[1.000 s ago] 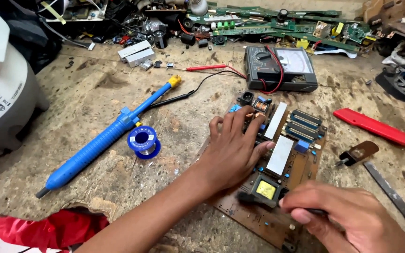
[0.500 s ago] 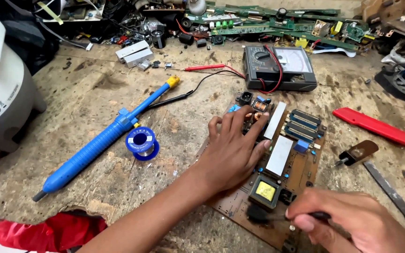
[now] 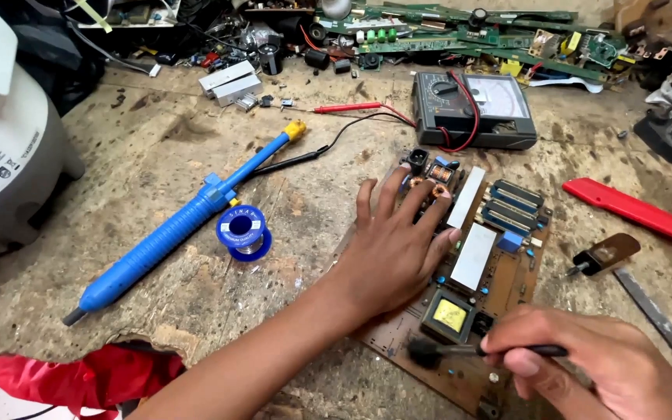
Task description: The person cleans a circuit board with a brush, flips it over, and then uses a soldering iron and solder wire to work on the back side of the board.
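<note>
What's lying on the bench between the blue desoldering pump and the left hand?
In the head view, a blue solder spool sits between the blue desoldering pump and the left hand.

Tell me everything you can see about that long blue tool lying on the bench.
The blue tool is a long, slim tube that looks like plastic, with a ribbed grip along its lower half, a blocky blue collar near the middle, a yellow tip at the upper right end and a dark plunger knob at the lower left. It lies flat and diagonal on the worn workbench, untouched by either hand. A blue solder spool sits right beside its middle.
</note>
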